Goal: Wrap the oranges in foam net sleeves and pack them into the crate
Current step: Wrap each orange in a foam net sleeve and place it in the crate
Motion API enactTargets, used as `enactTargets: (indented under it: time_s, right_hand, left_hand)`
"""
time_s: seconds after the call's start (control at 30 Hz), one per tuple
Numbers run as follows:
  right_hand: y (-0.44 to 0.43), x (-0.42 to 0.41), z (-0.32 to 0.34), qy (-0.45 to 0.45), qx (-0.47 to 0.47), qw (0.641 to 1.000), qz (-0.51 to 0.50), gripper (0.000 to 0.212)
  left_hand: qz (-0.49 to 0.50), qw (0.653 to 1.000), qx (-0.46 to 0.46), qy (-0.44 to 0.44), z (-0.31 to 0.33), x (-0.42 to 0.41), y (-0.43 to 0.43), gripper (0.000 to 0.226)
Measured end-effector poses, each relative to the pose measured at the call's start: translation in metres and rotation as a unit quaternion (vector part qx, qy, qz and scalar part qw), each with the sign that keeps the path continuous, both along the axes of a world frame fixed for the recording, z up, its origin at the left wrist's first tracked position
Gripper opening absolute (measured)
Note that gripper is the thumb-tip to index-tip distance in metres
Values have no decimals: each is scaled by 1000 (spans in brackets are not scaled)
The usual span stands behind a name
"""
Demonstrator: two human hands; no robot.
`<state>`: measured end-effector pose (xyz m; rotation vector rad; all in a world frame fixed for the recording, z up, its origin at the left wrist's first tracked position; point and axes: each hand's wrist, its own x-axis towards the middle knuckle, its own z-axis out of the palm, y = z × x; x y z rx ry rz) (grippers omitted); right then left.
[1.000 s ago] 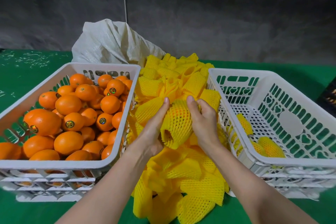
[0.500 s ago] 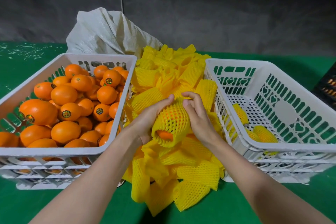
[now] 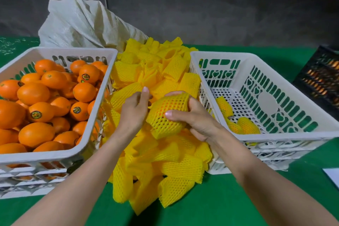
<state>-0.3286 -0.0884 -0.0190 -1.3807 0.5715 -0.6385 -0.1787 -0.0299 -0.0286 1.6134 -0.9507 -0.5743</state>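
My right hand (image 3: 197, 119) grips an orange wrapped in a yellow foam net sleeve (image 3: 167, 113) above the pile of loose yellow sleeves (image 3: 157, 161). Just left of the wrapped orange, my left hand (image 3: 134, 110) has its fingers apart; whether it touches the orange I cannot tell. A white crate (image 3: 55, 154) on the left is heaped with bare oranges (image 3: 45, 101). The white crate (image 3: 275, 135) on the right holds a few wrapped oranges (image 3: 242, 124) on its perforated floor.
A pale woven sack (image 3: 82, 22) lies behind the sleeve pile. At the far right stands a black crate (image 3: 322, 77) with oranges inside. A white sheet corner (image 3: 333, 177) lies at the right edge. Everything rests on a green table (image 3: 229, 198).
The sleeve now covers the orange fully. My right hand has taken the wrapped orange and shifted it right, toward the right crate. My left hand has loosened off it.
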Motion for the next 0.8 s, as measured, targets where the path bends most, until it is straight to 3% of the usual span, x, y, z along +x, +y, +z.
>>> enactTargets:
  time_s: [0.1,0.2,0.27,0.33,0.43,0.53,0.6,0.7,0.8]
  right_hand:
    - [-28,-20,18,-86,20,993,-83,41]
    - [-80,-46,33,-137,26,960,-244,45]
    - [-120,-59,30,-78,9,932,-353,61]
    - [-157,-68,16,69,-10,906,-419,85]
    - [-189,-72,-12,347,-88,868,-343,89]
    - [-204,-60,-32,535,-174,807,-178,52]
    - [-208,-50,-37,561,-166,804,-103,47]
    - [-209,-48,-50,518,-80,850,-56,73]
    - [-212,-60,-61,479,-23,877,-31,74]
  left_hand:
    - [-38,998,37,-39,-14,1,-11,17]
    - [-48,991,65,-103,-29,-2,-23,10]
    - [-50,987,82,-128,-35,-5,-33,16]
    - [-53,980,103,-163,-37,-8,-43,24]
    - [-68,972,126,-185,-41,-10,-55,30]
    - [-76,965,144,-207,-42,-11,-64,34]
    - [-101,953,145,-247,-41,-13,-68,36]
    - [-171,913,158,-336,-41,-17,-71,34]
    - [-196,884,192,-378,-43,-21,-74,32]
